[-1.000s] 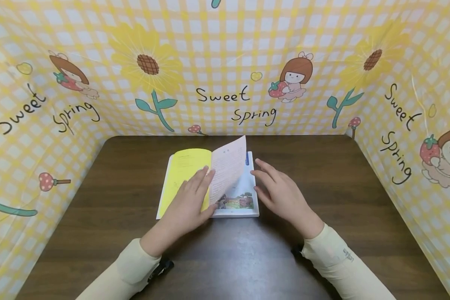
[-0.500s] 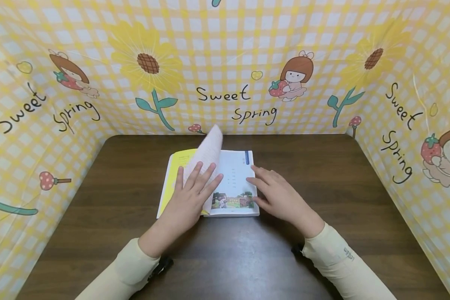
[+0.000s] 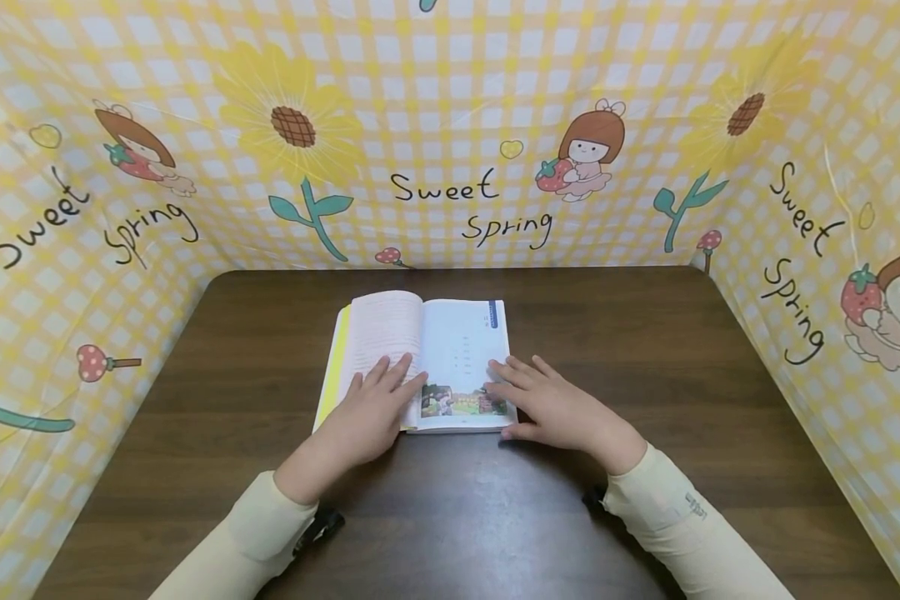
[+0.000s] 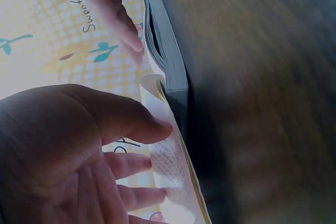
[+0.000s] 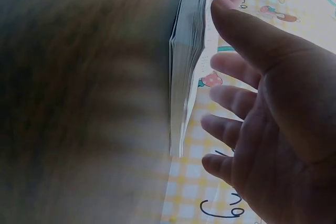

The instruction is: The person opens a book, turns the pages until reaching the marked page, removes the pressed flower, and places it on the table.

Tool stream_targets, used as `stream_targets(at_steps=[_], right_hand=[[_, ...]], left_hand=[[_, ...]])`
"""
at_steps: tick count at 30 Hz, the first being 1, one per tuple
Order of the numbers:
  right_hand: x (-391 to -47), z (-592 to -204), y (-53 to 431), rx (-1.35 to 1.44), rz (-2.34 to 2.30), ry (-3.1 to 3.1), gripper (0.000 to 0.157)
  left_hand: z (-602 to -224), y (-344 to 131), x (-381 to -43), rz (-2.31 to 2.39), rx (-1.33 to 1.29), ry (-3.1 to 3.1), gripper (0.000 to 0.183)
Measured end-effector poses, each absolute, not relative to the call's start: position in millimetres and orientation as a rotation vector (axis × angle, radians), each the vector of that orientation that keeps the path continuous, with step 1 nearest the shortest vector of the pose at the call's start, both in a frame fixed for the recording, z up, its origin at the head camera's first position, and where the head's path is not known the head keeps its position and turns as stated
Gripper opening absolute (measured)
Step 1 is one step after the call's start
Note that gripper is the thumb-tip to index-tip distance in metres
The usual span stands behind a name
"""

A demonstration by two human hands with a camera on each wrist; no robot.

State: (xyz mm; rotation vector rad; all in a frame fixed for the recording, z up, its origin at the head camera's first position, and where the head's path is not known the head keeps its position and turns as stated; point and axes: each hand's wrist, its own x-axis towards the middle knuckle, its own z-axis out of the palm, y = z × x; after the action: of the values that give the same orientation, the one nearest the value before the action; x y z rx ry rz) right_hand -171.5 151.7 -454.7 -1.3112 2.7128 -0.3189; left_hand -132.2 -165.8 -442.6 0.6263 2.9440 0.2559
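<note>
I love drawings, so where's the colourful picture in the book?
In the head view, the colourful picture is near the bottom of the right page of the open book, between the left hand and right hand.

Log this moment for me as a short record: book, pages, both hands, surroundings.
Book: lying open on the dark wooden table
Left page: pale pink with lines of print; a yellow strip shows past its outer edge
Right page: pale blue, colored picture at the bottom, dark blue tab mark in the top right corner
Left hand: fingers spread on the left page
Right hand: fingers over the right page's outer edge; firm contact unclear
Backdrop: yellow-and-white checked sheet, "Sweet Spring" lettering
</note>
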Motion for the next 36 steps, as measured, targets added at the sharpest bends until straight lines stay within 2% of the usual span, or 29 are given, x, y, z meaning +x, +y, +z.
stream_targets(at_steps=[11,18,26,31,36], right_hand=[[-172.2,-456.9,151.2,-1.322,-0.314,2.669,0.064],[-173.6,-457.2,150.6,-1.351,-0.294,2.687,0.059],[-172.8,-455.1,151.4,-1.395,-0.275,2.686,0.052],[-171.9,-451.3,150.3,-1.525,-0.116,2.739,0.04],[-169.6,-448.9,146.7,-1.698,0.041,2.787,0.012]], left_hand=[[-445.9,-169.6,-135.6,0.312,0.488,2.869,0.055],[-446.6,-169.7,-136.4,0.353,0.48,2.85,0.071],[-450.9,-171.1,-137.3,0.354,0.472,2.841,0.074],[-451.3,-171.0,-138.0,0.357,0.466,2.843,0.074],[-451.8,-170.6,-138.2,0.359,0.461,2.848,0.074]])
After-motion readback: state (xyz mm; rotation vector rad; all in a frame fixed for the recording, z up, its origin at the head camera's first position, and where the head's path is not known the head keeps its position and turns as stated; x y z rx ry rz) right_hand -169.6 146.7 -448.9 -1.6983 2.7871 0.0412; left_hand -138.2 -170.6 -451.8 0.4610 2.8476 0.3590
